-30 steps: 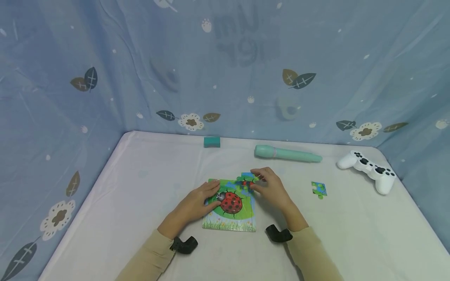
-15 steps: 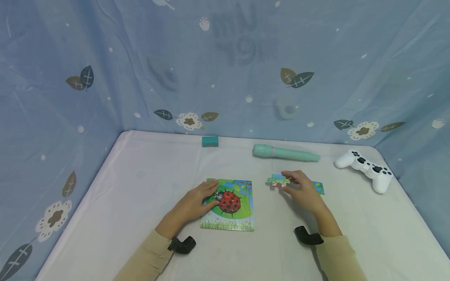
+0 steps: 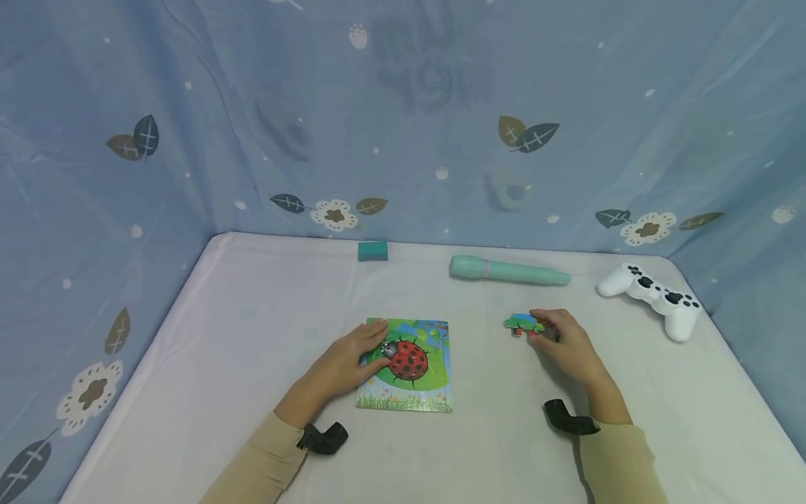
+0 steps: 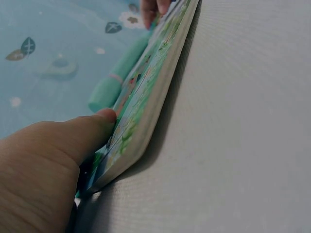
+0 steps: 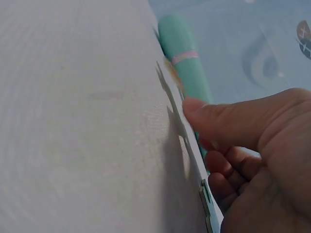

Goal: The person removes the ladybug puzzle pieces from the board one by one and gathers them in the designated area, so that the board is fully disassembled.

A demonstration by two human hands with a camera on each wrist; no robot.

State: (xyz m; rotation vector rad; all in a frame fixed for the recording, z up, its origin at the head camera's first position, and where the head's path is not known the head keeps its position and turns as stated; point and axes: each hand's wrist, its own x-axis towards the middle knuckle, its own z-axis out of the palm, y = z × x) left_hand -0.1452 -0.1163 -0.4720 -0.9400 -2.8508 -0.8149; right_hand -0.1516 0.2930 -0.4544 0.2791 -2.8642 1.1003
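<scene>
A square ladybug jigsaw puzzle board (image 3: 434,378) lies flat on the table in the head view. My left hand (image 3: 343,360) rests over its left side, thumb and fingers spread on the picture. In the left wrist view the thumb (image 4: 85,133) lies on top of the board. To the right of the board, my right hand (image 3: 569,346) pinches a puzzle piece (image 3: 521,323) with blue, green and red on it, tilted just above the cloth. Another loose puzzle piece (image 5: 206,213) lies under that hand in the right wrist view; the hand hides it in the head view.
A mint-green microphone-shaped thing (image 3: 513,271) lies behind the right hand. A white game controller (image 3: 651,297) is at the far right, and a small teal block (image 3: 373,251) sits near the back edge. Blue patterned cloth (image 3: 403,126) hangs behind the white table (image 3: 264,301).
My right hand has lifted the puzzle piece off the board's upper right corner and carried it right, over the other loose piece. The left hand has stayed on the board.
</scene>
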